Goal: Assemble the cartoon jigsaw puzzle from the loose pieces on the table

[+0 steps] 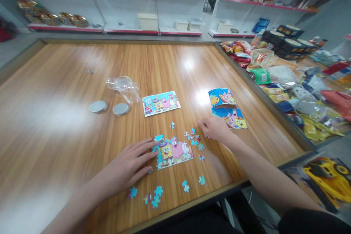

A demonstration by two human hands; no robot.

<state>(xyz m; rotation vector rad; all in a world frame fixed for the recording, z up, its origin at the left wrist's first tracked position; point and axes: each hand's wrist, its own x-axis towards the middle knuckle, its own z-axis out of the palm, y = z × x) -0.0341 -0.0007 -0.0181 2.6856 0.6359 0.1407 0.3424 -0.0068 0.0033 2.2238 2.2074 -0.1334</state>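
A partly assembled jigsaw puzzle [175, 153] with cartoon figures lies on the table near its front edge. My left hand [135, 159] is open, fingers stretched, the fingertips resting on the puzzle's left side. To the puzzle's upper right, my right hand [215, 128] is closed, its fingers curled beside a cluster of loose puzzle pieces [196, 142]; whatever they may hold is hidden. More loose pieces [155, 201] are scattered in front of the puzzle. Beyond the puzzle lies a picture card [161, 104] with the same scene.
A folded blue cartoon sheet [237, 117] lies past my right hand. Two round grey lids [121, 109] and a clear plastic container [123, 86] sit at the left on the wooden table [68, 146]. Snack packets [274, 65] crowd the right side; shelves [126, 3] stand behind.
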